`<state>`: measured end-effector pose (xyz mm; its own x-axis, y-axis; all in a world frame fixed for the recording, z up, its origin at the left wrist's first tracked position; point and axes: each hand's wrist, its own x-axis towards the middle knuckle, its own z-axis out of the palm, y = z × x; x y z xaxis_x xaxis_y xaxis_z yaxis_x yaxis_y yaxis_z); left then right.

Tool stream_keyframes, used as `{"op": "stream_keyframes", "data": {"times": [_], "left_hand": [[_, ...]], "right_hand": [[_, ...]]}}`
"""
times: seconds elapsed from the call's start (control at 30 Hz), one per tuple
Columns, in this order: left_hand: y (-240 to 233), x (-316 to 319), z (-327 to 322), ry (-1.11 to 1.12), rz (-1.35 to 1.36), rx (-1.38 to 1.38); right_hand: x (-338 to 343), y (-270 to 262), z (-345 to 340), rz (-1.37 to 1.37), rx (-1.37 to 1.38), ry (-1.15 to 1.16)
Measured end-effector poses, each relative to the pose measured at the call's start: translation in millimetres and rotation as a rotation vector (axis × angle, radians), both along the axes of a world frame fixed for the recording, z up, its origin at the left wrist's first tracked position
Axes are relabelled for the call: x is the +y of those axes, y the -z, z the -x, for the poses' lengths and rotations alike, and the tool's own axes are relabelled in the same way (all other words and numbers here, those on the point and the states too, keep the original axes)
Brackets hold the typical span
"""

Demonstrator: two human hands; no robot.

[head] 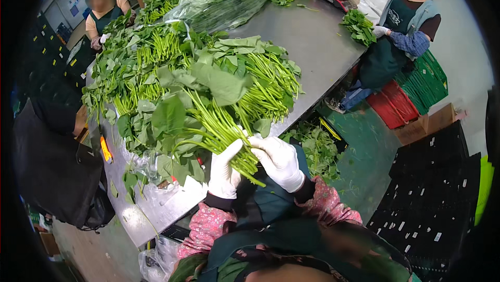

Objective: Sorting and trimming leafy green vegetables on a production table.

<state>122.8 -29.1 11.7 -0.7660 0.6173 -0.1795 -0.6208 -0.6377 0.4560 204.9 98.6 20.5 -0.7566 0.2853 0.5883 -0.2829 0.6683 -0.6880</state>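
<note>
A bunch of long-stemmed leafy greens [213,125] is held in front of me, its leaves pointing away and its cut stem ends towards me. My left hand [225,170], in a white glove, is closed around the lower stems. My right hand [278,161], also gloved in white, pinches at the stems from the other side with thumb and fingers. Just beyond lies a thick pile of the same greens [269,86] on the metal table [312,39], and more bunches [156,47] spread to the left. An orange utility knife [105,150] rests near the table's left edge.
A large clear plastic bag of greens [222,4] lies at the far side. One person [408,28] at right holds a bunch; another person [105,16] stands at far left. A crate of leaves [316,149], red crates [392,104] and black crates [425,200] are at right.
</note>
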Motion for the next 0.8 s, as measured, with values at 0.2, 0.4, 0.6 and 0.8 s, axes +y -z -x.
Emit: {"op": "stream_keyframes", "data": {"times": [0.2, 0.4, 0.6, 0.8], "left_hand": [[10.6, -1.2, 3.7, -0.04, 0.045, 0.096], [10.5, 8.0, -0.6, -0.052, 0.147, 0.155], [-7.9, 33.0, -24.3, -0.133, 0.212, 0.204], [1.3, 55.7, -39.8, -0.274, 0.316, 0.438]], "right_hand": [[1.0, 12.2, -0.3, 0.774, -0.335, -0.146], [4.9, 3.2, -1.0, 0.743, -0.411, -0.06], [-1.0, 7.8, -3.1, 1.036, -0.201, 0.135], [18.5, 21.5, -7.9, 0.693, -0.098, 0.263]]}}
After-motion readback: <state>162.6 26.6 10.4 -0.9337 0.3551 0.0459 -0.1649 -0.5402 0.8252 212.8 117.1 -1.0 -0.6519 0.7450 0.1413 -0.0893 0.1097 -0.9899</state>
